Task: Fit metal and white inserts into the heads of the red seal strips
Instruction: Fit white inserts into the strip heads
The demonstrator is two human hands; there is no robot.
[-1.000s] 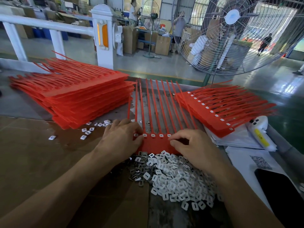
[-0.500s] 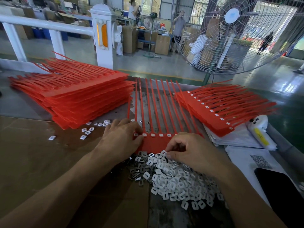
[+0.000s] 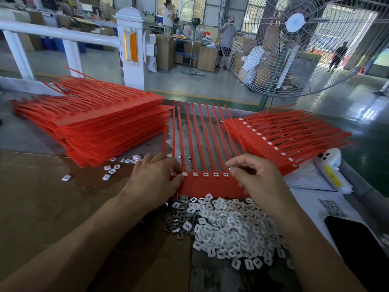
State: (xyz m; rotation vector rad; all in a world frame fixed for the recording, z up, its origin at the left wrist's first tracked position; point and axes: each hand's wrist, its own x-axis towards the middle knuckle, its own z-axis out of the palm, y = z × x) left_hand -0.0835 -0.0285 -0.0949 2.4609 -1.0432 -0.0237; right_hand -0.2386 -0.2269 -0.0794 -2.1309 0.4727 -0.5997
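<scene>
**Insert going into the right end of the seal sheet**

Head view (only view): one sheet of red seal strips (image 3: 208, 184) lies flat on the desk (image 3: 42, 197) btwn both hands, tails pointing away. Left hand (image 3: 155, 178) rests on the sheet's left end, fingertips pressing at the head row, fingers fairly straight, nothing gripped as far as I can see. Right hand (image 3: 254, 178) is over the right end, thumb and forefinger pinching a small white insert (image 3: 230, 169), just above the head row.

Risks, as a judgement:
- Insert is tiny and held at the tips only; a slip drops it among the tails or back into the pile.
- If it goes in tilted or wrong way round, it may sit proud and not lock.
- If the left hand lets up, the sheet could slide while the right pushes.
- The right forearm hangs over the loose pile; a low drag would scatter pieces.

Counts:
- Sheets in work: 1. About 9 tails visible; 6 heads show white inserts btwn the hands, others hidden under the hands.
- Red stacks: 2. Tall unfilled stack (image 3: 109, 131) on the left, fitted stack (image 3: 280, 142) on the right w/ approx 11 white inserts showing along its top sheet.
- Loose piles: white inserts (image 3: 231, 226), too many to count; metal inserts (image 3: 179, 220), a smaller dark cluster at its left.
- Stray white pieces (image 3: 109, 170) near the left stack: approx 8.
</scene>
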